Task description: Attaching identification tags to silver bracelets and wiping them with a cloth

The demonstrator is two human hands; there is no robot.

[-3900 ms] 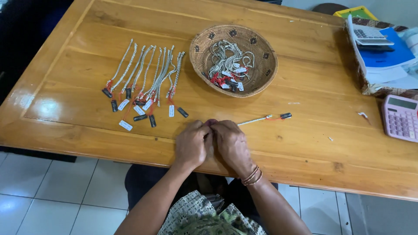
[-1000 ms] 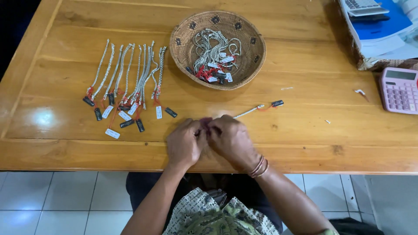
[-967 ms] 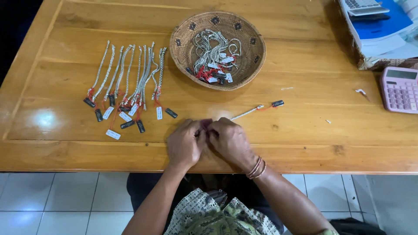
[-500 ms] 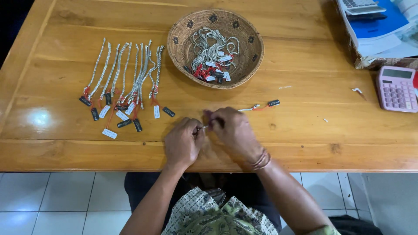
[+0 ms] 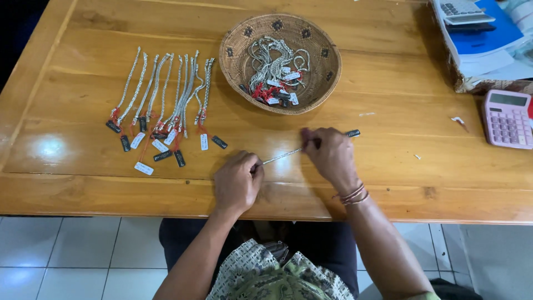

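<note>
A silver chain bracelet (image 5: 282, 156) is stretched straight between my two hands just above the wooden table (image 5: 388, 166). My left hand (image 5: 237, 184) pinches its near end. My right hand (image 5: 330, 156) pinches the far end, and a small black tag (image 5: 352, 133) sticks out past its fingers. Several more silver bracelets with red ties and black and white tags (image 5: 164, 105) lie side by side in a row to the left. A round woven basket (image 5: 327, 61) behind my hands holds a heap of tagged bracelets (image 5: 275, 75).
A pink calculator (image 5: 506, 118) lies at the right edge. A box with a blue book, papers and a grey calculator (image 5: 472, 33) stands at the back right. Small white scraps (image 5: 458, 120) lie on the wood. White tiled floor shows below the table's front edge.
My hands were clasped together at the table's front edge; they have drawn apart, the right one moving right and away, pulling the bracelet out straight between them.
</note>
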